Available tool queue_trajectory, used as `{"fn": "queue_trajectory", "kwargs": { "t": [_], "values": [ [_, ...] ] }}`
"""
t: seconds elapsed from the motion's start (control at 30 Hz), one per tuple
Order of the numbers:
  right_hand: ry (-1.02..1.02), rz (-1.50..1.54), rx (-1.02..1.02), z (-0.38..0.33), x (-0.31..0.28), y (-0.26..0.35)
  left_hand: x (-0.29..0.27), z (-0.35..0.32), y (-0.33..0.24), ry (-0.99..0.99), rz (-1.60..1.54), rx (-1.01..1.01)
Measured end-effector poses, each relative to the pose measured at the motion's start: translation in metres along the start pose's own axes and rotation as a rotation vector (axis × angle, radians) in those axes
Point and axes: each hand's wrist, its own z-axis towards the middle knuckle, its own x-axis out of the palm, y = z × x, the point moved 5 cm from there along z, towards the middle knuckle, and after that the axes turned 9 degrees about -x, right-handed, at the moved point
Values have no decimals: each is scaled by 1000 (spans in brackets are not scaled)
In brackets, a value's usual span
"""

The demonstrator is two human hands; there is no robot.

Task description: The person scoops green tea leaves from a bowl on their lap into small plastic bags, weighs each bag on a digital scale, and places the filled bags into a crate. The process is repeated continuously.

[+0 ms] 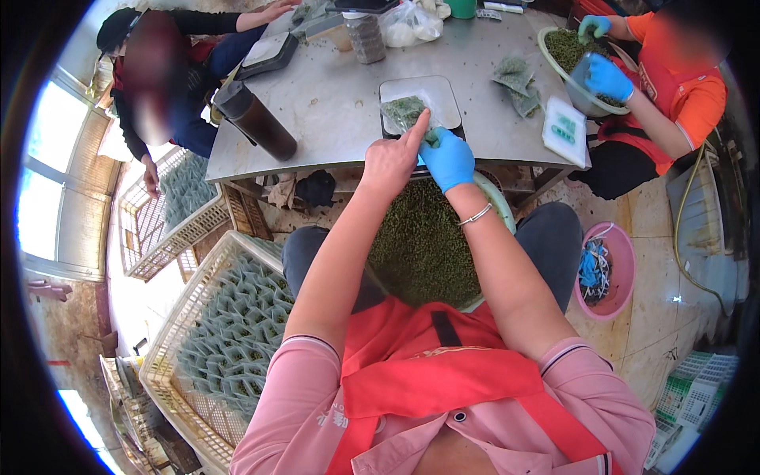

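Observation:
A small clear plastic bag of green berries, like green peppercorns [402,109], lies over the pale plate of a scale [440,93] at the table's near edge. My bare left hand [389,165] is at the bag's near end, its index finger stretched along the bag and the other fingers curled in. Beside it, my right hand [449,161], in a blue glove, is closed at the same end of the bag. The fingers hide the bag's mouth. Below both hands, a wide tub [507,207] full of loose green berries sits between my knees.
Left of me, a cream crate [162,348] holds many filled bags; another crate [170,252] stands beyond. A dark tumbler [257,123] and several bags [518,83] are on the table [336,103]. A pink basin [621,273] is at right. Two co-workers sit opposite, left and right.

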Motion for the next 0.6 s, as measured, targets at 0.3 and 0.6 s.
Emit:
{"fn": "queue_trajectory", "kwargs": {
  "t": [0.3, 0.6],
  "values": [
    [148, 787, 141, -26, -20, -2, 5, 9, 7, 41, 70, -49],
    [442, 463, -194, -90, -13, -25, -40, -56, 44, 31, -291, -124]
  ]
}}
